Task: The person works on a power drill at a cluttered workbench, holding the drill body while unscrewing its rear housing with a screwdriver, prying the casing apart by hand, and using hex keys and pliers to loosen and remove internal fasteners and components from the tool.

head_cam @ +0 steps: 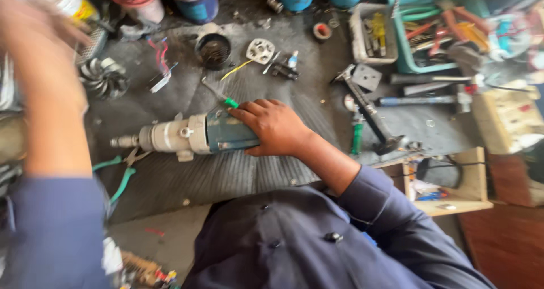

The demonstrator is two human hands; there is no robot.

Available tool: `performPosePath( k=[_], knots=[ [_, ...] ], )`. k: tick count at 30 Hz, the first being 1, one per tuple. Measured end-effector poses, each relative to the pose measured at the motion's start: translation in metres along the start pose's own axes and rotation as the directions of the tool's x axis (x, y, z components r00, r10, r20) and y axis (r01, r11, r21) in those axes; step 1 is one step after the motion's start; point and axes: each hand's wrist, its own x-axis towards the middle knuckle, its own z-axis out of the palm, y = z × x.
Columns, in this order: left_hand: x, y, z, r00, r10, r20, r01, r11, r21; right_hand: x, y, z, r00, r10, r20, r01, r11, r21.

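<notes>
Lying across the middle of the frame on the dark ribbed rubber mat (pixel 266 170): a teal-and-pale-grey power tool body with a metal gear housing and a short spindle (pixel 187 136), spindle pointing toward the left edge. Clasped at its teal rear half by the right hand (pixel 275 127), fingers wrapped over the top and side, thumb low. Raised at the upper left of the frame and badly blurred: the left hand (pixel 31 37); whether clenched or loose cannot be told.

Judged heavy and rigid, weight biased toward the metal nose, so likely to tip forward if lifted by the tail alone. Teal shell probably smooth plastic, maybe greasy; best gripped around the waist where teal meets grey, with a second hold under the gear housing. Spindle and small side knob better left ungrabbed.

Just below the nose, green-handled pliers (pixel 122 173), close enough to foul a roll toward the bottom of the frame. Above, a green-tipped screwdriver (pixel 218 93) near the knuckles, then a black round cup-shaped part (pixel 213 51) and a finned silver fan wheel (pixel 105 76) at centre left. To the right, a long black wrench (pixel 368 110). Open mat below centre gives the freest room; mat edge near the lower left.
</notes>
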Motion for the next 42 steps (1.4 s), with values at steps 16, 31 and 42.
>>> performPosePath(
  k=[16, 31, 42],
  knots=[
    [-0.158, 0.088, 0.087, 0.899, 0.03, 0.438, -0.087, 0.99, 0.112, -0.046, -0.073, 0.043, 0.876, 0.372, -0.308, -0.443, 0.872, -0.207],
    [-0.151, 0.106, 0.082, 0.941, -0.075, 0.329, 0.046, 0.994, 0.094, -0.08, -0.063, 0.045, 0.899, 0.187, -0.395, -0.24, 0.967, -0.088],
    [-0.015, 0.016, 0.036, 0.891, -0.441, 0.11, 0.453, 0.881, -0.136, -0.035, -0.042, 0.014, 0.966, 0.086, -0.244, -0.145, 0.961, -0.236]
  ],
)
